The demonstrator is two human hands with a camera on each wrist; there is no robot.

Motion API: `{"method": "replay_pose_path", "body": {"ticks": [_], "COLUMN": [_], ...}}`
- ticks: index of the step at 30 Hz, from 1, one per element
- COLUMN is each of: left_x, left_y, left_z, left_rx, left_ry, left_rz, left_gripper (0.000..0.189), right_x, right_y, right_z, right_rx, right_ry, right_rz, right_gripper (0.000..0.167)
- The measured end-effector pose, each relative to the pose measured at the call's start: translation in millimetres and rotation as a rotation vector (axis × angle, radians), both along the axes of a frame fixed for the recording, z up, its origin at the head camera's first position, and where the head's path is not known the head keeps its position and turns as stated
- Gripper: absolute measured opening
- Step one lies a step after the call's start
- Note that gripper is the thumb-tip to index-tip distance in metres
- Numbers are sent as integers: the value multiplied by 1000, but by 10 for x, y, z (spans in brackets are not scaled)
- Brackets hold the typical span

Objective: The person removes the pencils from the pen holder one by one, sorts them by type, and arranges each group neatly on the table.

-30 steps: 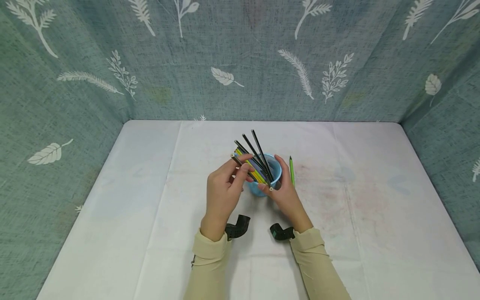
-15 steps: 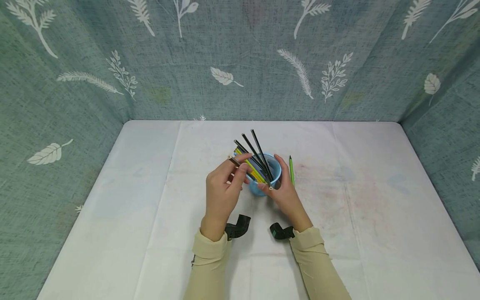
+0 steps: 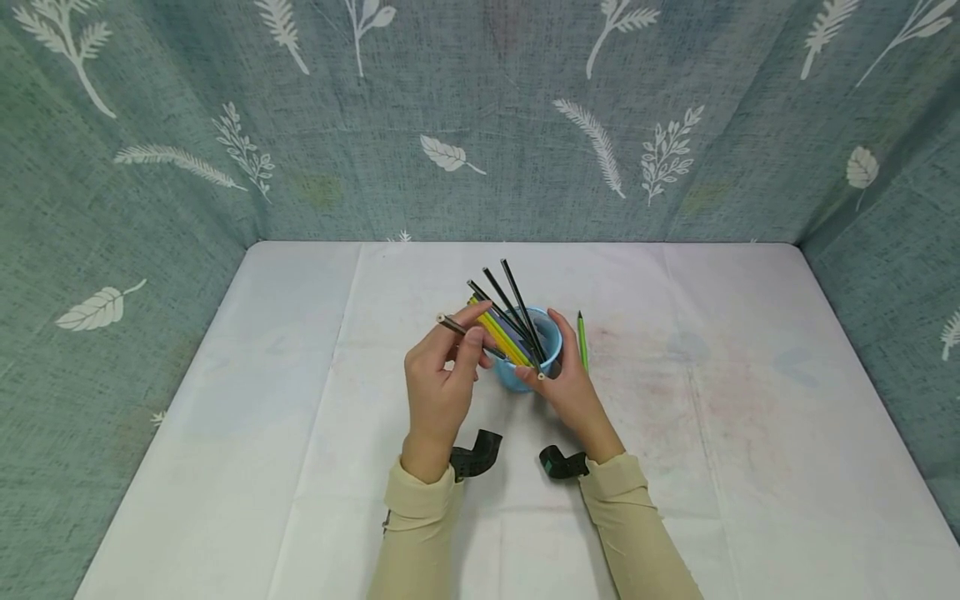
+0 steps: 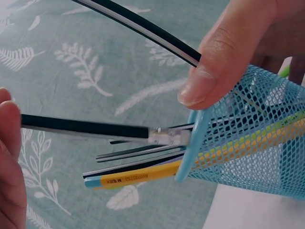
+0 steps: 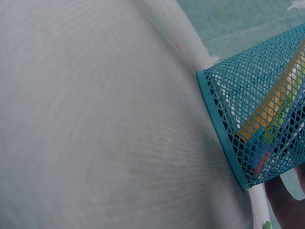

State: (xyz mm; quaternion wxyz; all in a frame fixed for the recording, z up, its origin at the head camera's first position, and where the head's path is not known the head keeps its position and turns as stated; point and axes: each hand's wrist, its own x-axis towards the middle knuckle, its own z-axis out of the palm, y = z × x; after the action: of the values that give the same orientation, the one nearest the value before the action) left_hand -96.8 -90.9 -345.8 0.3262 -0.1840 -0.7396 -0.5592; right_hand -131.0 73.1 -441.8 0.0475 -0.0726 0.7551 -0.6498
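1. Left grip (image 3: 438, 379) pinches dark pencil (image 4: 86, 128), eraser end (image 4: 169, 137) at rim of blue mesh cup (image 3: 513, 380).
2. Right grip (image 3: 567, 392) holds cup.
3. Judged partway: several pencils (image 4: 136, 176) inside, held one not fully; green pencil (image 3: 582, 342) lies on counter (image 3: 750, 450).

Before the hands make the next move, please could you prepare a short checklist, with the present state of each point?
1. Left hand has hold of the black pencil: ok, it pinches it.
2. Right hand steadies the blue mesh cup: ok, it grips it near the top.
3. Pencil's cup-side end clear of the rim: cannot tell; they overlap in the left wrist view.
4. Room in the cup's mouth: ok; the other pencils lean toward the left hand, leaving space on the right.
5. Cup's base flat on the table: cannot tell.
6. Green pencil in the cup: not ok, it is outside, right of the cup.
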Motion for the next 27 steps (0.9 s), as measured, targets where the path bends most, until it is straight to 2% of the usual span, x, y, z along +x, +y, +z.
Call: {"method": "replay_pose_path", "body": {"ticks": [5, 11, 16, 18, 23, 25, 27], "left_x": [1, -6, -20, -26, -55, -74, -90], "left_y": [-12, -28, -73, -98, -180, -210, -228], "left_z": [0, -32, -74, -88, -136, -155, -161], "left_rx": [-12, -65, -224, -290, -450, -508, -547], "left_ry": [7, -30, -98, -123, -198, -247, -303], "left_rz": [29, 27, 16, 12, 5, 17, 49], "left_gripper": [23, 21, 21, 23, 25, 26, 26], "right_x": [4, 41, 109, 95, 89, 83, 39], "right_y": [4, 8, -7, -4, 0, 3, 13], "right_z": [-10, 68, 218, 167, 172, 208, 152], "right_rx": [2, -42, -57, -47, -38, -48, -49], "right_ry": [24, -16, -21, -13, -21, -32, -28], "right_rz": [7, 31, 53, 52, 51, 54, 50], "right_gripper": [86, 87, 86, 86, 85, 85, 86]}}
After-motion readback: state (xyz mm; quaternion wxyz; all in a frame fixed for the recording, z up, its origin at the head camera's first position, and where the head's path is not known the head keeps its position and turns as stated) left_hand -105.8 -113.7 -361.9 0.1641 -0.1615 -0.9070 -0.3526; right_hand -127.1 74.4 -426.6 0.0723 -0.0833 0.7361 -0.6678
